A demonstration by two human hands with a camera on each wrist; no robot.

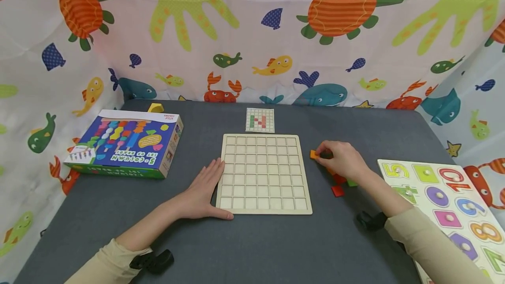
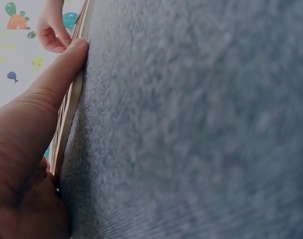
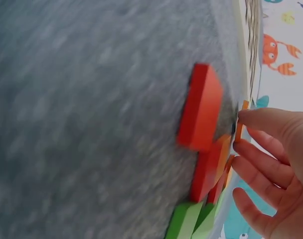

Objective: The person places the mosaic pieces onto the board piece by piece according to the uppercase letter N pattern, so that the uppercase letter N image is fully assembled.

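Note:
A wooden grid board (image 1: 263, 174) lies on the dark table, its squares bare. My left hand (image 1: 203, 192) rests at the board's left edge, fingers straight, thumb at the lower left corner; the left wrist view shows that thumb (image 2: 47, 89) along the board's side. Right of the board, my right hand (image 1: 342, 159) pinches an orange tile (image 1: 313, 154) between thumb and fingertips. In the right wrist view the hand (image 3: 281, 164) holds the orange tile (image 3: 239, 130) on edge, near red tiles (image 3: 200, 109) and green tiles (image 3: 184, 219).
Behind the board lies a small pattern card (image 1: 260, 120) with green and red squares. A blue box (image 1: 126, 141) stands at the left, a yellow piece (image 1: 155, 108) behind it. A number puzzle board (image 1: 428, 192) lies at the right. A printed curtain (image 1: 244, 25) hangs behind.

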